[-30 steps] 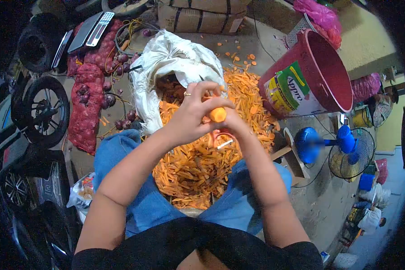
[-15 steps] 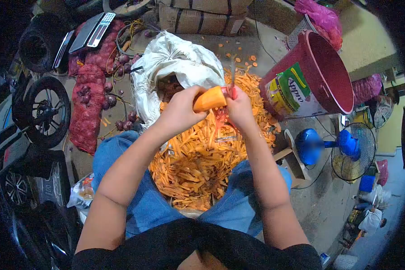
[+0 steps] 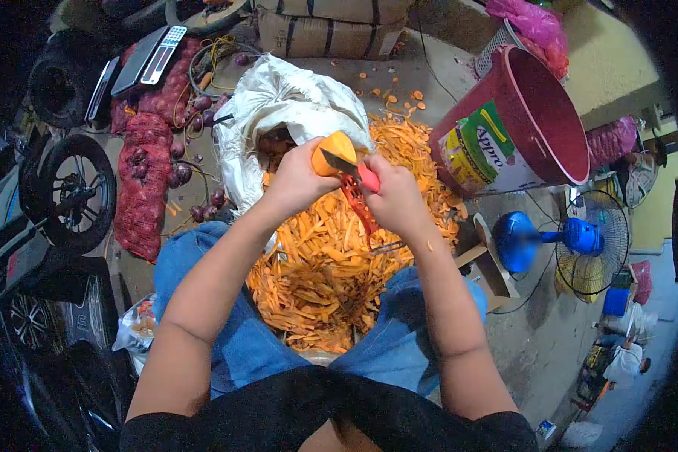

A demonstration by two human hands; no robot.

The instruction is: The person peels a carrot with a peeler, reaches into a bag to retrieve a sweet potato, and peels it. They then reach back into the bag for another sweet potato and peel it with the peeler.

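My left hand (image 3: 298, 179) is wrapped round a peeled orange carrot (image 3: 336, 146) that looks thick and blunt-ended. In my right hand (image 3: 398, 197) is a knife (image 3: 368, 178) with a pinkish-red handle; its dark blade lies against the carrot's near end. A red peeler-like tool (image 3: 357, 205) also hangs at my right hand, partly hidden by the fingers. Below both hands spreads a big heap of orange peelings (image 3: 316, 279), reaching between my knees. Just beyond my left hand lies an open white sack (image 3: 294, 89).
A large maroon bucket (image 3: 448, 128) leans at the right, with a blue fan (image 3: 582, 236) nearer me. Red net bags of onions (image 3: 139, 188) and a scale (image 3: 139, 64) are at the left, beside a motorcycle wheel (image 3: 75, 192). Cardboard boxes (image 3: 331, 34) stand at the back.
The knife has swung from pointing up and away to lying across the carrot's end. The carrot has tilted more upright, and the red tool shows more clearly under my right hand.
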